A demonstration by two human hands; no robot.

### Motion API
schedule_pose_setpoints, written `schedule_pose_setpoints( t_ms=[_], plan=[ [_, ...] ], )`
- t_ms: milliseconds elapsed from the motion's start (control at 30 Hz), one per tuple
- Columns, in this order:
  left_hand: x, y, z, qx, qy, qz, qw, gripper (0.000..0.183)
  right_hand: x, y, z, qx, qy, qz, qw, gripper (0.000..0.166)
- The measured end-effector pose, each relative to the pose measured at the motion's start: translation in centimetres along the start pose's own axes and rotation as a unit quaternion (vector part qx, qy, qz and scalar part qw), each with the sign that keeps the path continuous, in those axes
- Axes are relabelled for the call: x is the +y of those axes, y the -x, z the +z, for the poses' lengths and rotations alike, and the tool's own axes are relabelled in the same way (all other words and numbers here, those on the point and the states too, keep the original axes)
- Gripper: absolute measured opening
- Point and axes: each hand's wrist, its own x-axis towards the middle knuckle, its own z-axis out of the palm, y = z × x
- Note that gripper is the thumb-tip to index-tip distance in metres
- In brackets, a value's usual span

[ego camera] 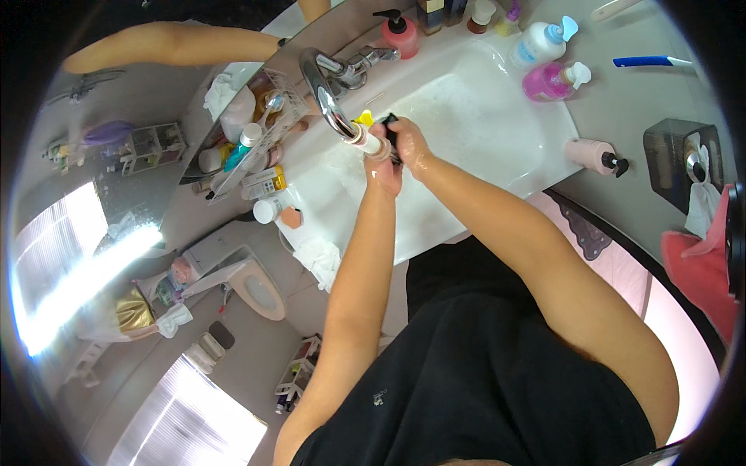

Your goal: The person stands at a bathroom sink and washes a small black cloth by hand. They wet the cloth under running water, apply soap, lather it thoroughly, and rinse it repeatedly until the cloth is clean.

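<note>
Both of my hands are wet and meet under the tap, over the white washbasin [484,145]. A small black object [391,129] sits between them; its kind cannot be made out. My right hand [414,147] grips it from the right. From below, my left hand [383,175] holds the same object, partly covered by the tap's nozzle. The chrome gooseneck tap [326,96] ends in a pale nozzle extension [368,141] right above my left fingers. Just behind them shows a small yellow item [364,117], partly hidden.
Pump bottles in pink [402,38], white [536,45] and magenta [548,81] line the basin's far and right edges. A wire basket [274,128] of toiletries stands left, near a white jar [267,211] and a crumpled white cloth [317,259]. A blue-handled razor or brush [641,61] lies right.
</note>
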Motion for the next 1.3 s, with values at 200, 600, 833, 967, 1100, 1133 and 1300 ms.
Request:
schedule_pose_setpoints(
  t_ms=[200, 600, 833, 967, 1100, 1133, 1300],
  plan=[
    [-0.1, -2.1, -1.6, -0.036, -0.116, -0.053, 0.991, 0.034, -4.6, 4.9, -7.8, -0.186, -0.336, 0.221, 0.896, 0.045],
    [1.2, -1.3, 2.0, -0.136, -0.018, -0.229, 0.964, 0.039, -7.4, 5.4, -15.9, -0.050, -0.520, 0.204, 0.828, 0.027],
    [-0.8, -1.3, 1.5, -0.158, -0.003, -0.089, 0.983, 0.030, -6.3, 6.3, -16.6, -0.310, -0.629, 0.237, 0.672, 0.034],
    [0.3, -0.6, 3.7, -0.097, 0.029, -0.107, 0.989, 0.022, -6.2, 8.4, -12.2, -0.197, -0.289, 0.230, 0.908, 0.053],
    [0.3, 0.5, 3.4, -0.139, 0.058, -0.114, 0.982, 0.026, -6.6, 8.2, -10.3, -0.093, -0.283, 0.240, 0.924, 0.049],
    [0.4, 0.8, 3.2, -0.145, 0.065, -0.117, 0.980, 0.030, -6.6, 8.0, -10.1, -0.054, -0.274, 0.235, 0.931, 0.049],
    [-2.5, -0.9, -1.3, -0.122, -0.018, -0.028, 0.992, 0.024, -7.2, 8.2, -12.0, -0.085, -0.287, 0.094, 0.950, 0.030]
  ],
)
